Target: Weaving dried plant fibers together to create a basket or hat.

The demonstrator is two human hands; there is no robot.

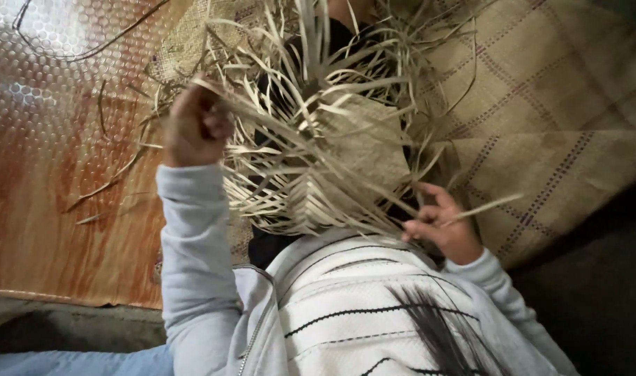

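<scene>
A partly woven piece of pale dry leaf strips point(353, 153) rests over my lap, its flat woven patch in the middle and many loose strip ends sticking out all around. My left hand point(192, 125) is raised at the piece's left side, fingers closed around a bunch of loose strips. My right hand point(440, 223) sits at the lower right edge and pinches a single strip point(485, 207) that points off to the right. I wear a light grey sleeve and a white top with black lines.
A finished woven mat with purple check lines point(541, 118) lies at the right. A shiny orange dimpled floor covering point(53, 174) spreads at the left with a few stray strips on it. Dark ground shows at the bottom right.
</scene>
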